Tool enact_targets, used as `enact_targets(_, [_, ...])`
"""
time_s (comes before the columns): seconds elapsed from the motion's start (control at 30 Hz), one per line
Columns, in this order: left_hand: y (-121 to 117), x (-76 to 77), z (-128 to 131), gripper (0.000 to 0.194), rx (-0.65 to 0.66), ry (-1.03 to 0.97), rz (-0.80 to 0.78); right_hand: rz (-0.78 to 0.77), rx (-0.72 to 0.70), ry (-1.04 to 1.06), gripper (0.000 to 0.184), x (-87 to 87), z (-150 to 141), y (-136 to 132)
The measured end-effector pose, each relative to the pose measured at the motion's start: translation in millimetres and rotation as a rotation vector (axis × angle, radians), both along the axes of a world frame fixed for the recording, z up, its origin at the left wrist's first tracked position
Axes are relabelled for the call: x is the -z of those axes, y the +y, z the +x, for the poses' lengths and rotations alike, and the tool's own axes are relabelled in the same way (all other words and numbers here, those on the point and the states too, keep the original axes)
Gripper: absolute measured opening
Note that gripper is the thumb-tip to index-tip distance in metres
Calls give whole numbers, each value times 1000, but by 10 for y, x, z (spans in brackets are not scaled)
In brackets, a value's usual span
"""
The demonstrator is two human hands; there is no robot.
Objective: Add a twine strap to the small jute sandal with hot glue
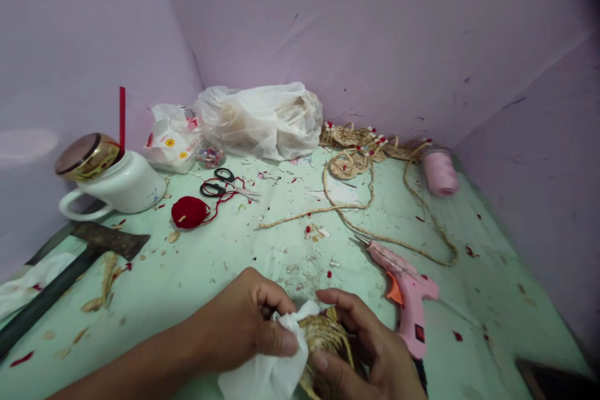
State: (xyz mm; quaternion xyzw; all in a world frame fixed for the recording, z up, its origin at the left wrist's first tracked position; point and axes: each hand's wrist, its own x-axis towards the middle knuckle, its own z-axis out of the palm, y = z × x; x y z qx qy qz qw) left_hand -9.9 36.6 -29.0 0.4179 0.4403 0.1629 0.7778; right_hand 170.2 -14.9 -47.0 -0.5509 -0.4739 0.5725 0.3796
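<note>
At the front edge of the view, my left hand [253, 319] pinches a thin white sheet [267, 378], soft like cloth or tissue, between thumb and fingers. The sheet lies against a bundle of coiled straw braid [328, 332]. My right hand [375, 350] curls around that bundle from the right, thumb in front and fingers behind. Part of the bundle is hidden by the hands and cut off by the frame's bottom. Just right of my right hand lies a pink glue gun [410, 290] with an orange trigger, its nozzle pointing to the back left.
Behind are straw cord [347, 165], a white plastic bag [267, 119] and a pink thread spool [439, 172]. Left stand a white mug [131, 184] and a dark-handled hammer-like tool [100, 240]. Scissors [225, 184] lie by red yarn [188, 212]. Scraps litter the green table [197, 269].
</note>
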Motion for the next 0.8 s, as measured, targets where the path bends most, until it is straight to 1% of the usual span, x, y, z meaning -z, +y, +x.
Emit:
enact_targets(0.13, [-1, 18, -13, 20, 40, 40, 92, -38, -70, -35, 38, -22, -7, -5])
enact_targets(0.2, [-18, 34, -7, 19, 28, 60, 145, -39, -89, -67, 36, -22, -25, -12])
enact_targets(0.23, [-33, 39, 0, 18, 16, 80, 197, -28, -91, -96, 35, -20, -37, -14])
enact_targets(0.37, [-117, 32, 49, 12, -41, 235, 515, 4, -56, -216, 30, -14, -74, -6])
enact_targets(0.47, [-182, 27, 87, 22, -41, 350, 737, -13, -73, -204, 26, -26, -82, 15])
enact_targets(0.57, [-229, 49, 111, 37, 10, 361, 916, -69, -35, -75, 17, -58, -90, 33])
enact_targets(0.63, [-230, 55, 105, 41, 64, 350, 949, -91, 19, -14, 16, -83, -95, 38])
enact_targets(0.67, [-213, 47, 90, 41, 87, 352, 929, -99, 30, 4, 16, -94, -95, 39])
enact_targets(0.73, [-141, 6, 32, 43, 135, 357, 835, -118, 39, 27, 18, -108, -89, 39])
enact_targets(0.8, [-30, -60, -58, 42, 213, 339, 720, -137, 41, 43, 20, -113, -83, 38])
